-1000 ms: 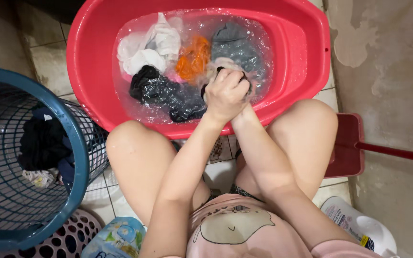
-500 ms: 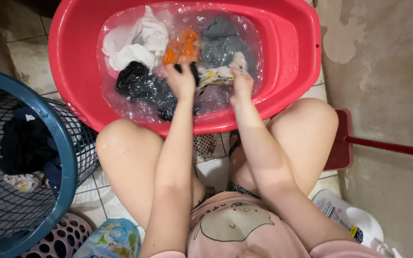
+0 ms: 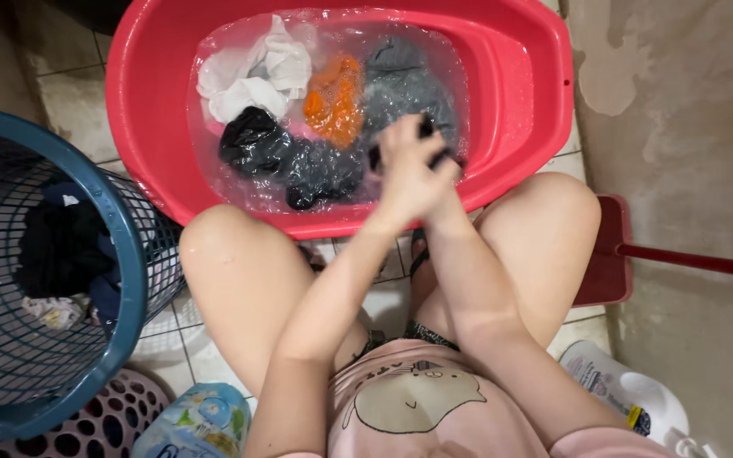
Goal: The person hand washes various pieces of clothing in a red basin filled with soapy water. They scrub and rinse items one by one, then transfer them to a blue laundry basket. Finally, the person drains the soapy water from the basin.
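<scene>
1. The left hand was closed in a fist over a dark garment, with black cloth showing at its upper edge; motion blurred the fingers.
2. The right hand lay pressed against the left from underneath, mostly hidden by it; how far it was open could not be told, though it met the same dark garment.
3. That garment sat at the near rim of the red basin, toward 5 o'clock in the water.
4. The basin held soapy water and soaking laundry: a white cloth at 10 o'clock, an orange cloth near the centre, a grey garment at 1 o'clock, and a black garment at 7 o'clock.
5. A blue mesh hamper stood at 9 o'clock from the knees, with dark clothes heaped inside.
6. A red dustpan lay at 3 o'clock; a white bottle stood at 4 o'clock and a pale blue pouch at 7 o'clock.
7. Half a second before, the hands had been apart, stretching a pale printed cloth between them; at this moment they were clasped together again, as a second earlier.
</scene>
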